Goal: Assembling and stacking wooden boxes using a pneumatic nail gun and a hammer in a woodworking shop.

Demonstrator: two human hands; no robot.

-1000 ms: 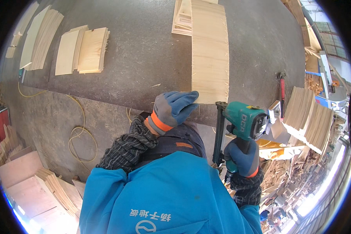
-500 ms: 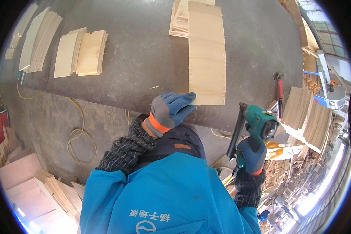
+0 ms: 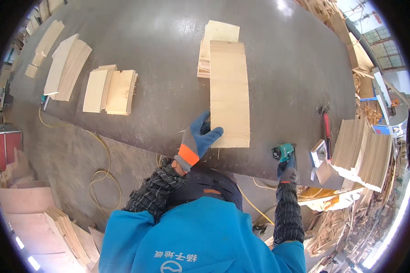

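My left hand (image 3: 198, 140), in a blue-grey glove with an orange band, grips the near left corner of a long pale wooden board (image 3: 230, 95), its thumb on the top face. The board's far end overlaps a small stack of wooden pieces (image 3: 217, 32). To the right, near the table's front edge, my gloved right hand (image 3: 287, 174) is closed round the handle of a green nail gun (image 3: 282, 152). The nail gun is down at the dark tabletop (image 3: 168, 59); most of its handle is hidden by the hand.
Several stacks of thin boards (image 3: 118, 93) lie at the left. A red-handled hammer (image 3: 326, 125), a small white-faced block (image 3: 319, 152) and tall board stacks (image 3: 364, 152) stand at the right. A yellow hose (image 3: 105, 175) coils on the floor, with scrap wood (image 3: 332, 227) lower right.
My right hand has carried the nail gun forward and down to the tabletop, turning it. My left hand has shifted from the board's near corner onto its left edge. The whole view has tilted.
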